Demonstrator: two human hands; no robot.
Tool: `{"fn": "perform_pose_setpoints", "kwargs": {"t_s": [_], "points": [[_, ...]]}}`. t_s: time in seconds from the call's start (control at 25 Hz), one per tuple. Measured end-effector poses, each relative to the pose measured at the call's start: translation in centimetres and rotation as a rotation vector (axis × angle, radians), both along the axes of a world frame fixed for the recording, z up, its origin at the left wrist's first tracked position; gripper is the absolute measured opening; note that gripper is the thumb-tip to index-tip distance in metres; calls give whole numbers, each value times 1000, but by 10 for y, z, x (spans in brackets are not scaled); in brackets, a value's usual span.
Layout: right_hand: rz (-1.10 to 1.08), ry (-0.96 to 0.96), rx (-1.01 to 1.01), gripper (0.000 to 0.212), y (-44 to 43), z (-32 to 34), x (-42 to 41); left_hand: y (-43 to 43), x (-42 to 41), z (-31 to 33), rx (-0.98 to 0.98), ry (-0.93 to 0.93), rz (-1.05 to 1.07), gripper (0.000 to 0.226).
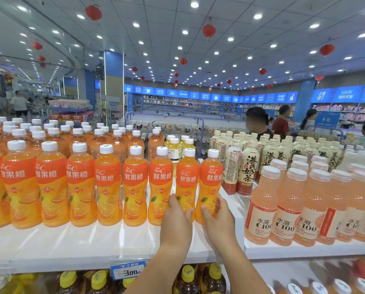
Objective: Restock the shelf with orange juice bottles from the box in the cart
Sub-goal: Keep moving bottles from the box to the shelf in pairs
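Two hands are gripping the end pair in the front row of orange juice bottles [79, 177].
The left hand [177, 219] is curling its fingers round the second-last bottle [187, 177], the right hand [219, 219] round the end bottle [210, 179], both upright on the white shelf [71, 247], their lower parts partly hidden by the hands. Bare shelf is lying open in front; milk tea bottles [246, 172] are standing just beside.
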State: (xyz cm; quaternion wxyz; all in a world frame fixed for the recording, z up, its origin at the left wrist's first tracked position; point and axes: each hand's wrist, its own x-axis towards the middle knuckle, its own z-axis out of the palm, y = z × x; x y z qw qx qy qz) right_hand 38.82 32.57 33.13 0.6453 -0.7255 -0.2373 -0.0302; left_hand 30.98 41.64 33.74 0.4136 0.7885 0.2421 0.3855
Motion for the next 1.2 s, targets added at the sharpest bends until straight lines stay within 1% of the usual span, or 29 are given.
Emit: {"fn": "perform_pose_setpoints", "kwargs": {"t_s": [0.44, 0.8, 0.88, 1.04, 1.2], "points": [[-27, -69, -19, 36, 1, -2, -3, 1, 6, -4, 52, -17, 29, 41], [-33, -66, -24, 41, 3, -8, -1, 1, 2, 0, 81, 15, 38, 43], [-34, -64, -32, 44, 3, -8, -2, 1, 0, 1, 88, 28, 39, 40], [-29, -87, -48, 46, 1, -8, -5, -1, -10, 0, 64, -5, -4, 25], [-26, -90, -47, 37, -4, -8, -10, -5, -27, 0, -4, -19, -89, 13]]}}
